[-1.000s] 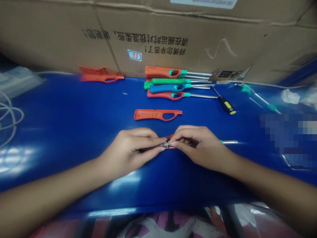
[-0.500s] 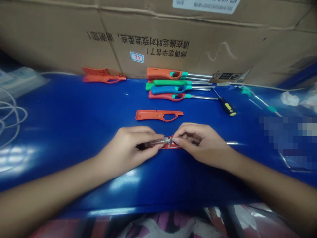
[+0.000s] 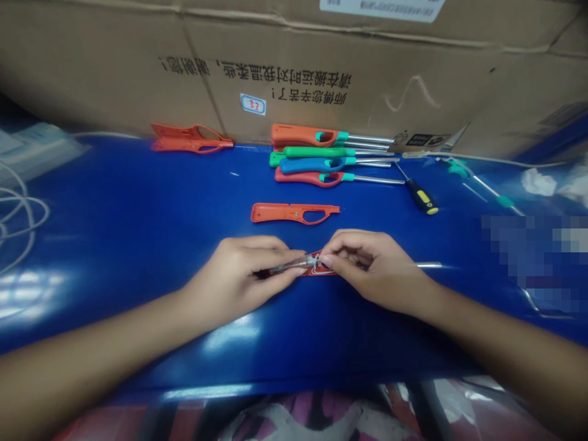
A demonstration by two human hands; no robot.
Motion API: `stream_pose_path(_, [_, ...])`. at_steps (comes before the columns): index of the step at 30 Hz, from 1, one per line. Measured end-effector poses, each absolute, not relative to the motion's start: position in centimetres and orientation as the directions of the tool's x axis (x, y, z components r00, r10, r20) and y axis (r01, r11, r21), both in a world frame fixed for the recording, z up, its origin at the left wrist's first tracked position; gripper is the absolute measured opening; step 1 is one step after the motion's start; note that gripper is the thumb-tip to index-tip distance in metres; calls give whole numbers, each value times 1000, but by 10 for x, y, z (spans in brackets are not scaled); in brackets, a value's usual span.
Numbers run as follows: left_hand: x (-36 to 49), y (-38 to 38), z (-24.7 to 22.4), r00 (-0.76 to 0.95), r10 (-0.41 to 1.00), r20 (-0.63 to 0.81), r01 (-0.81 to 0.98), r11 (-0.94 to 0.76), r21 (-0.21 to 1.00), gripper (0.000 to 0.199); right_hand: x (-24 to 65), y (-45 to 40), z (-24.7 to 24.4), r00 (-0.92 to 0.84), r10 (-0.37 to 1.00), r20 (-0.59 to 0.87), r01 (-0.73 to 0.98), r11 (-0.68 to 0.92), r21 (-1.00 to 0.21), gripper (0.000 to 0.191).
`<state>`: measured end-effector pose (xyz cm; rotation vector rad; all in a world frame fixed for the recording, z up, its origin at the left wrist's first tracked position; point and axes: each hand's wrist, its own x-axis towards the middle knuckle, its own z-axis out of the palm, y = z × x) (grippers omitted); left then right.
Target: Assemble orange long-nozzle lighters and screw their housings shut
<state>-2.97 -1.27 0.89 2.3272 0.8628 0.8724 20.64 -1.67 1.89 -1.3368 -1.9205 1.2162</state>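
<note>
In front of me on the blue table lies a red lighter casing half (image 3: 327, 271), partly covered by both hands. My left hand (image 3: 250, 266) pinches a clear lighter fuel tank (image 3: 292, 264) between thumb and fingers, just over the casing. White tubing or wire (image 3: 316, 264) loops at the tank's right end. My right hand (image 3: 367, 260) is closed at that end, thumb and forefinger pressed together on a small part I cannot make out. A metal tube (image 3: 429, 265) sticks out to the right from behind the right hand. Beyond the hands lies another orange-red casing half (image 3: 296, 214).
Several finished-looking long lighters (image 3: 316, 177) lie stacked by the cardboard box (image 3: 138, 73). A screwdriver (image 3: 422, 197) rests at their right. More orange casing halves (image 3: 190, 139) lie back left. White cable (image 3: 22, 208) coils at left; metal rods with green parts (image 3: 487, 187) are at right.
The tank has tilted or turned slightly in my left hand. Both hands otherwise keep nearly the same place and grip.
</note>
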Motion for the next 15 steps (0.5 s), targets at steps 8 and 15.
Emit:
stream_pose_path(8, [-29, -15, 9, 593, 697, 402, 382, -683, 622, 24, 206, -17, 18, -397, 915, -70, 497, 150, -855, 16])
stream_pose_path(15, [-29, -16, 8, 586, 682, 437, 394, -711, 582, 22, 206, -18, 14, -420, 908, -3, 499, 228, -836, 16])
